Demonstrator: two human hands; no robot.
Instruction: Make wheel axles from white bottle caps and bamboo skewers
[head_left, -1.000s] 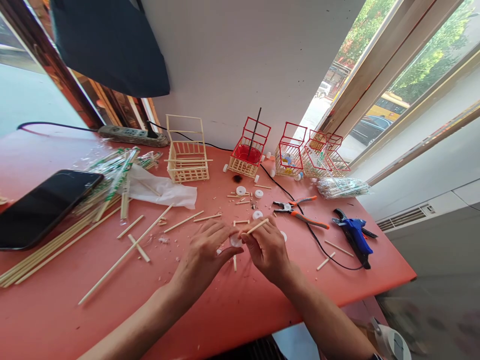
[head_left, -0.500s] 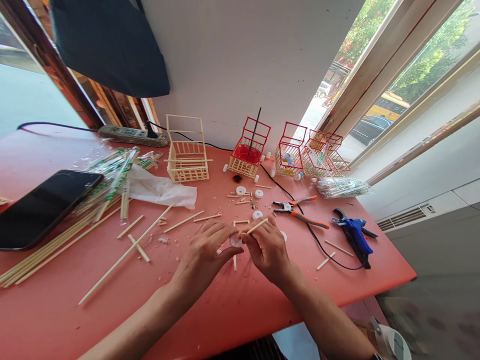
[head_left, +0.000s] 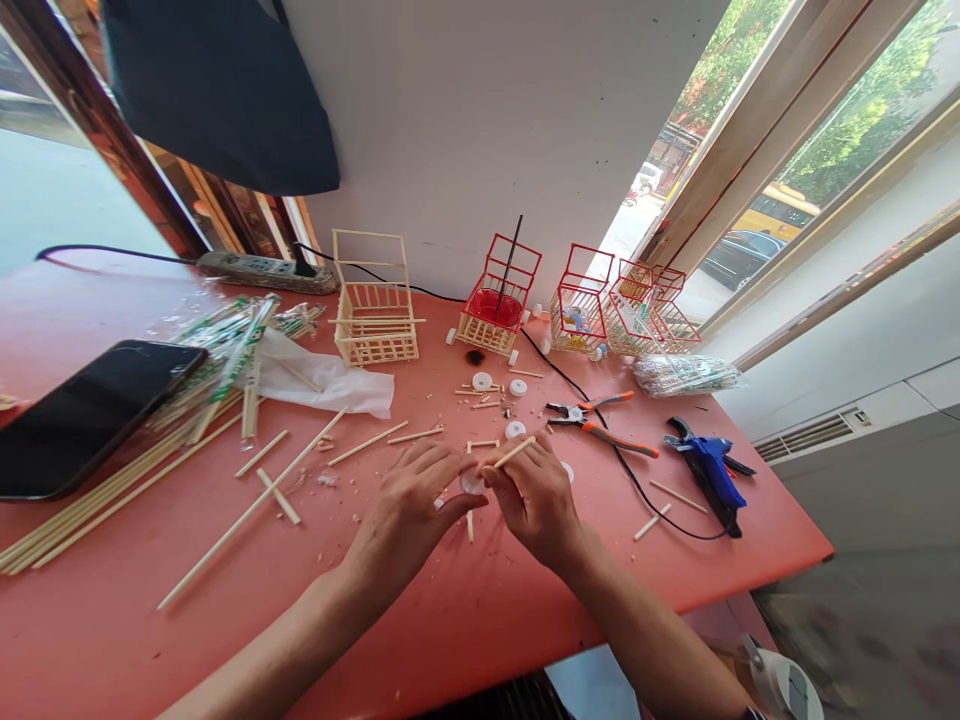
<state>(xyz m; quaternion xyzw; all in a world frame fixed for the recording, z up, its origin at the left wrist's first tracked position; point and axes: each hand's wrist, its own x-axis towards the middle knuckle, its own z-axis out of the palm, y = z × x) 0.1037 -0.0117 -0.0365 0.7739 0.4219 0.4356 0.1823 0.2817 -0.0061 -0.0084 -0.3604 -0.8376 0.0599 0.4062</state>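
Note:
My left hand [head_left: 420, 490] is closed on a small white plastic wheel [head_left: 472, 482], thumb and fingers at its edge. Pinched in my right hand [head_left: 536, 500] is a short wooden stick [head_left: 516, 453], slanting up to the right. Its lower end is at the wheel; whether it sits in the hole is hidden by my fingers. Beneath my hands, partly covered, lie short stick pieces [head_left: 470, 527] on the red table [head_left: 420, 640]. More white wheels [head_left: 482, 381] rest just beyond my hands.
Pliers [head_left: 600, 415] and a blue glue gun [head_left: 712, 465] with a black cable lie right. Small stick-built carts [head_left: 375, 320] stand along the wall. Loose sticks [head_left: 251, 510], wrapped chopsticks [head_left: 244, 350] and a phone [head_left: 90, 415] lie left. A power strip [head_left: 262, 270] sits at the back.

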